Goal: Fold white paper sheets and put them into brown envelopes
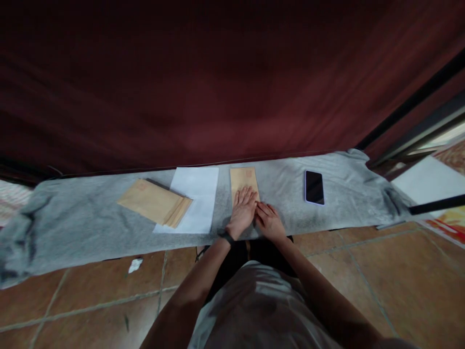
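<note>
A brown paper envelope (242, 177) lies upright in front of me on the grey cloth, with faint red print near its top right corner. My left hand (244, 209), with a dark band on its wrist, rests flat on the lower half of the envelope, fingers stretched out. Close beside it, my right hand (269, 220) lies at the envelope's lower right edge. Its fingers are extended and touch near the left hand; the thumb is hidden. The bottom of the envelope is covered by my hands.
A fanned stack of brown envelopes (152, 201) overlaps white paper sheets (198, 198) on the left. A phone (314, 187) lies to the right. Grey cloth (94, 213) covers the narrow table; a dark red curtain (225, 97) hangs behind. Crumpled white paper (135, 265) is on the tiled floor.
</note>
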Demonstrator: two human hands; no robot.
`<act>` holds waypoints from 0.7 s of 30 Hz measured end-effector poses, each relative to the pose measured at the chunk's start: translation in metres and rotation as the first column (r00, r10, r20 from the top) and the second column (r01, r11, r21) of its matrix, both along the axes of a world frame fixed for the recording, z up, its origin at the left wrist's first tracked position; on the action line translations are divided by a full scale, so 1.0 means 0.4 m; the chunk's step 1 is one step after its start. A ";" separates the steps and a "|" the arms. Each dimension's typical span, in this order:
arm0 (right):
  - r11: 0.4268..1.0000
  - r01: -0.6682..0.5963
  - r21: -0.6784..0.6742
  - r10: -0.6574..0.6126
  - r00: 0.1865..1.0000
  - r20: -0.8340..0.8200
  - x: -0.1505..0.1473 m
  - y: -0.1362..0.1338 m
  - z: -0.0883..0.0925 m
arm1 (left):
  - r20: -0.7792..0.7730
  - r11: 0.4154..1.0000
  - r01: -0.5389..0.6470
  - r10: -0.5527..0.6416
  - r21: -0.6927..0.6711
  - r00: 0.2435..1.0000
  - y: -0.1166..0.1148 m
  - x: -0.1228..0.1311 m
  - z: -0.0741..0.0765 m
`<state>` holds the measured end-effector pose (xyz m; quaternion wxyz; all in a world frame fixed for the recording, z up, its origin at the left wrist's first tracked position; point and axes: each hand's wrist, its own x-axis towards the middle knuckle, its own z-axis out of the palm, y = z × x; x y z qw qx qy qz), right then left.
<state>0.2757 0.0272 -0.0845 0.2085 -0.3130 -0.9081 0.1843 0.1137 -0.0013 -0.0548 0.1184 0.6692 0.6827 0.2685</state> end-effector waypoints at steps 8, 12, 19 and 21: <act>1.000 0.020 -0.007 -0.020 1.000 -0.015 -0.007 -0.003 0.011 | -0.159 0.996 0.011 -0.025 -0.084 0.987 0.095 -0.068 -0.023; 1.000 0.016 -0.022 -0.017 1.000 -0.007 -0.007 -0.002 0.016 | -0.118 0.994 0.053 -0.065 -0.097 0.991 0.052 -0.070 -0.035; 0.999 0.005 -0.042 -0.006 1.000 -0.030 0.002 -0.003 0.002 | 0.024 0.989 0.117 -0.115 -0.092 0.993 -0.089 -0.072 -0.039; 0.999 -0.001 -0.051 -0.001 0.999 -0.044 0.004 0.004 -0.001 | 0.062 0.990 0.124 -0.120 -0.063 0.991 -0.129 -0.069 -0.033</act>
